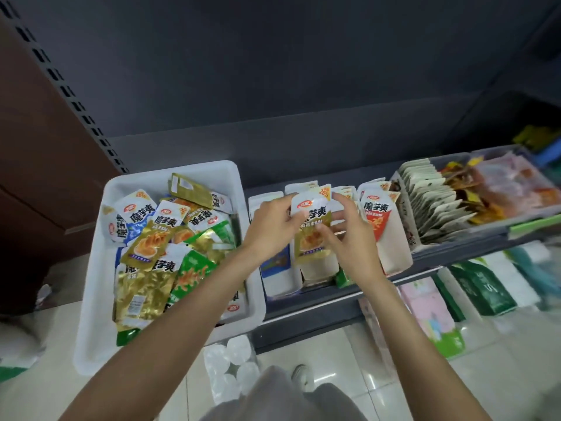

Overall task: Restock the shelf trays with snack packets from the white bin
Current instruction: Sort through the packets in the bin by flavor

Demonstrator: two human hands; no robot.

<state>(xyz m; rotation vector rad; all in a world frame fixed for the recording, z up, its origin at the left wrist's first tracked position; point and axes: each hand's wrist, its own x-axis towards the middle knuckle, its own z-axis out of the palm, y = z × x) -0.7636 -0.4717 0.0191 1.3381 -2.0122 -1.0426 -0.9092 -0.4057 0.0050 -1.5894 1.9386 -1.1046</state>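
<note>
A white bin (pixel 91 299) at the left holds several mixed snack packets in gold, blue and green. My left hand (pixel 270 229) and my right hand (pixel 349 232) both pinch one gold-and-white snack packet (pixel 311 229), held upright over a white shelf tray (pixel 321 265) in the middle of the shelf. The left hand grips the packet's left edge near its top. The right hand's fingers hold its right side. A tray (pixel 277 278) to the left shows a blue packet. To the right, another tray (pixel 391 247) carries red-orange packets.
Further right on the shelf stand a row of cream packets (pixel 431 202) and a tray of orange and pink packets (pixel 510 189). A lower shelf holds green and pink packs (pixel 482 293). Wrapped white rolls (pixel 230 369) sit on the tiled floor below the bin.
</note>
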